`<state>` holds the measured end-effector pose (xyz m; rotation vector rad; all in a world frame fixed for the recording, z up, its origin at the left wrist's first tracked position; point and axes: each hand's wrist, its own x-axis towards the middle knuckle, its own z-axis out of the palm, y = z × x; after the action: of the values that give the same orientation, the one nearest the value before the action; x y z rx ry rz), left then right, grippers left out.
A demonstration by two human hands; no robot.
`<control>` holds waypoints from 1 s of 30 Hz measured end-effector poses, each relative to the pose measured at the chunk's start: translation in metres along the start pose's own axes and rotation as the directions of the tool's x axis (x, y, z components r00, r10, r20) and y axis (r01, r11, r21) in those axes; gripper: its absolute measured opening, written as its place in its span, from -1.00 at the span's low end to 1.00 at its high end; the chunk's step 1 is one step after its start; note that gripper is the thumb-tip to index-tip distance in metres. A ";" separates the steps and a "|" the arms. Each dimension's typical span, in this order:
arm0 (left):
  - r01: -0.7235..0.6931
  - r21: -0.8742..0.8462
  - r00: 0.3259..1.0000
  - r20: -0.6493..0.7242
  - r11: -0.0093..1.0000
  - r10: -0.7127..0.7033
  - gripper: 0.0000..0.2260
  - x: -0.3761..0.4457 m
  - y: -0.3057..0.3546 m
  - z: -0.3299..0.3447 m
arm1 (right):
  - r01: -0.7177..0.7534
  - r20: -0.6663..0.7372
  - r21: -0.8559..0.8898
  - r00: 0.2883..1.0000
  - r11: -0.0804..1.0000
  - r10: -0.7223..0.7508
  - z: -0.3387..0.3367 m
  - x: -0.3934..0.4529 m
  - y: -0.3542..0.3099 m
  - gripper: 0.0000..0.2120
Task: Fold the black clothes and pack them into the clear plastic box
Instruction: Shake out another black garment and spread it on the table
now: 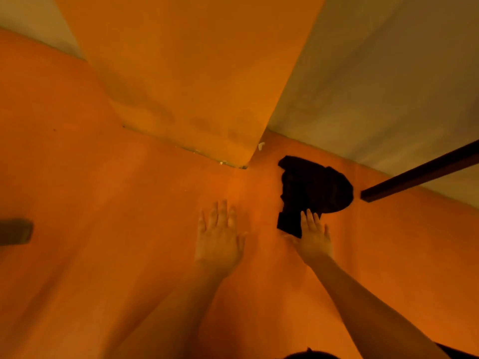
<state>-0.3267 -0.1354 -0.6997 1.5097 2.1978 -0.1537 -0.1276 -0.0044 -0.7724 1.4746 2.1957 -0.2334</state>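
Item: black clothes [315, 189], one dark garment lying crumpled on the orange floor [116, 216] near the foot of a wall corner, judged soft, light and limp, so best taken by two edge corners and lifted clear before folding. Right hand [315, 235], fingers straight and spread, rests on the garment's near flap without gripping it; left hand [220, 237], flat and spread, is beside it on the bare floor, well apart from the cloth. Surroundings: dark wooden bar [420, 174] at right (clear plastic box not visible).
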 end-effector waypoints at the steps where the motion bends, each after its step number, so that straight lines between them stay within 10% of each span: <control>1: -0.003 -0.014 1.000 -0.005 1.000 0.003 -0.43 0.001 0.002 0.003 | 0.004 -0.004 0.047 1.000 0.999 -0.003 0.009 0.004 0.000 -0.27; 9: 0.008 -0.008 0.999 0.053 1.000 -0.008 -0.45 -0.015 0.001 0.019 | -0.030 -0.179 0.453 0.976 0.891 0.123 0.012 0.009 -0.005 -0.55; 14: -0.041 -0.252 0.997 0.046 0.967 0.055 -0.45 -0.033 0.006 -0.037 | 0.215 -0.228 0.534 0.968 0.817 -0.106 -0.101 -0.035 -0.020 -0.69; 19: -0.243 -0.670 0.970 -0.182 0.701 0.162 -0.37 -0.085 0.021 -0.165 | 0.317 -0.127 0.571 0.945 0.758 -0.300 -0.264 -0.122 -0.045 -0.78; 24: -0.188 -0.801 0.981 -0.179 0.568 0.072 -0.85 -0.163 0.013 -0.312 | 0.307 -0.019 0.680 0.915 0.666 -0.403 -0.412 -0.219 -0.064 -0.85; 30: -0.093 -0.956 0.995 -0.096 0.279 0.001 -0.78 -0.271 -0.002 -0.501 | 0.272 -0.034 0.835 0.893 0.479 -0.449 -0.578 -0.341 -0.074 -0.88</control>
<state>-0.4074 -0.1942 -0.1387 0.7902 1.6194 1.1261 -0.2619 -0.0862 -0.1164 1.2315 2.2958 -1.7070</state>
